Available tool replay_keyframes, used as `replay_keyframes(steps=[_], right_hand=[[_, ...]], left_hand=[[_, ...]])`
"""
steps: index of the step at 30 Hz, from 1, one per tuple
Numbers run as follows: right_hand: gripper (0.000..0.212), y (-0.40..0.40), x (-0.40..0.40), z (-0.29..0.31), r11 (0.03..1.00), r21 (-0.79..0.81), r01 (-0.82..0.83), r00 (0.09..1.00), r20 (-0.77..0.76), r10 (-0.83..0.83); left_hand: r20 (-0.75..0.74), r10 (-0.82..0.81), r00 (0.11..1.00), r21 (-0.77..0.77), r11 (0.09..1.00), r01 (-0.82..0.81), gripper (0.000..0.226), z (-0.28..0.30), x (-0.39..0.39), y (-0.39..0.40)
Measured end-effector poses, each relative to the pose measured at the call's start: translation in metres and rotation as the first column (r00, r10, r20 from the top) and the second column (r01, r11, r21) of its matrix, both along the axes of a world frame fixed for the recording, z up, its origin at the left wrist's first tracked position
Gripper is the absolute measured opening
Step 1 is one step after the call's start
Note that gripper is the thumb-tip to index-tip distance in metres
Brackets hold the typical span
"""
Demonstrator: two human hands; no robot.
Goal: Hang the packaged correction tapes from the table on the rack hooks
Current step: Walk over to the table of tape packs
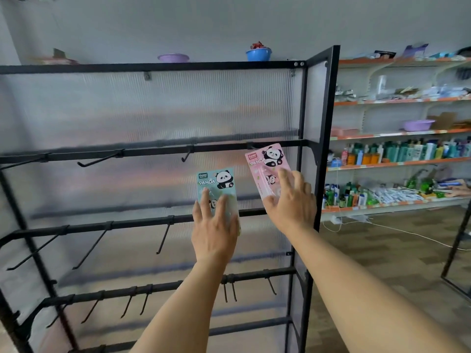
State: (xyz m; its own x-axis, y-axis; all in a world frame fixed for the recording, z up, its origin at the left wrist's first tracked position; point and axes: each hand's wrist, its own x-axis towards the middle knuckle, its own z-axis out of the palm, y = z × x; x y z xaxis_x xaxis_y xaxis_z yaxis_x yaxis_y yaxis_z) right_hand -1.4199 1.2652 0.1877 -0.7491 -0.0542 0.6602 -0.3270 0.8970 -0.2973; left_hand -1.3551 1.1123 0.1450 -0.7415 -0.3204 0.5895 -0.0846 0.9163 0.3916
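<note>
— Two packs are up at the rack (323,128) at once. Which step is this?

— The hanging itself, I'd judge. The right hand (290,200) holds the pink pack (265,164) by its lower part, fingers spread over the front, and the pack's top edge sits right at the top bar's rightmost hook (251,146). Whether the hole is already on the hook I cannot tell; the card covers it.

— And the other one?

— The left hand (214,225) holds the mint-green pack (216,184) the same way, fingers laid over the lower front. It hangs in the air between the top bar and the bar below, to the left of the pink one, touching no hook.

— So what does the next move call for?

— Sliding the pink pack back along its hook, if it is on, then letting go. The green pack needs lifting up and left toward the free hook (187,155) on the top bar, its hole lined up with the tip.

— Any writing?

— Both cards read "PANDA" beside a cartoon panda. A small brand tag sits in each upper left corner, too small to read.
</note>
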Motion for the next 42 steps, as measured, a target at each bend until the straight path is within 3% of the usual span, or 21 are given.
replay_keyframes(steps=[5, 11, 17, 18, 20, 23, 27, 30, 37, 42], right_hand=[[0.061, -0.002, -0.001, 0.001, 0.998, -0.06, 0.017, 0.999, -0.05, -0.02], [0.06, -0.006, -0.009, 0.01, 0.995, -0.096, 0.027, 1.0, 0.012, -0.026], [0.07, -0.02, -0.022, 0.011, 0.999, -0.033, -0.033, 0.961, 0.274, 0.041], [0.07, -0.023, -0.022, 0.011, 1.0, -0.013, -0.013, 0.963, 0.269, 0.016], [0.062, -0.031, -0.014, 0.01, 1.0, 0.008, -0.009, 0.995, 0.101, 0.008], [0.052, -0.056, 0.004, 0.007, 0.966, -0.035, -0.255, 0.953, -0.176, 0.245], [0.055, -0.102, 0.029, 0.017, 0.843, -0.173, -0.509, 0.861, -0.106, 0.498], [0.053, -0.127, 0.037, 0.028, 0.811, -0.286, -0.511, 0.85, -0.022, 0.527], [0.048, -0.149, 0.029, 0.039, 0.79, -0.405, -0.46, 0.849, 0.061, 0.525], [0.053, -0.152, 0.024, 0.03, 0.778, -0.441, -0.448, 0.862, 0.018, 0.506]], left_hand=[[0.012, -0.023, 1.0, -0.006, 1.0, 0.023, 0.05, 0.001, -0.001, -0.004], [-0.004, -0.038, 0.999, 0.013, 0.999, 0.038, 0.05, 0.002, -0.003, -0.011], [-0.052, -0.06, 0.997, 0.011, 0.998, 0.06, 0.051, 0.006, -0.006, -0.015], [-0.074, -0.067, 0.995, 0.008, 0.998, 0.068, 0.051, 0.006, -0.006, -0.017], [-0.099, -0.071, 0.993, -0.016, 0.997, 0.07, 0.05, 0.006, -0.006, -0.02], [-0.152, -0.059, 0.987, -0.051, 0.997, 0.052, 0.048, 0.008, -0.004, -0.028], [-0.264, -0.038, 0.964, -0.101, 0.995, 0.012, 0.047, 0.01, -0.001, -0.041], [-0.241, 0.016, 0.97, 0.041, 0.999, -0.007, 0.057, 0.014, 0.0, -0.052], [-0.152, 0.044, 0.987, -0.016, 0.999, -0.047, 0.065, 0.035, 0.007, -0.066], [-0.225, 0.015, 0.974, -0.015, 1.0, -0.019, 0.06, 0.026, 0.004, -0.072]])
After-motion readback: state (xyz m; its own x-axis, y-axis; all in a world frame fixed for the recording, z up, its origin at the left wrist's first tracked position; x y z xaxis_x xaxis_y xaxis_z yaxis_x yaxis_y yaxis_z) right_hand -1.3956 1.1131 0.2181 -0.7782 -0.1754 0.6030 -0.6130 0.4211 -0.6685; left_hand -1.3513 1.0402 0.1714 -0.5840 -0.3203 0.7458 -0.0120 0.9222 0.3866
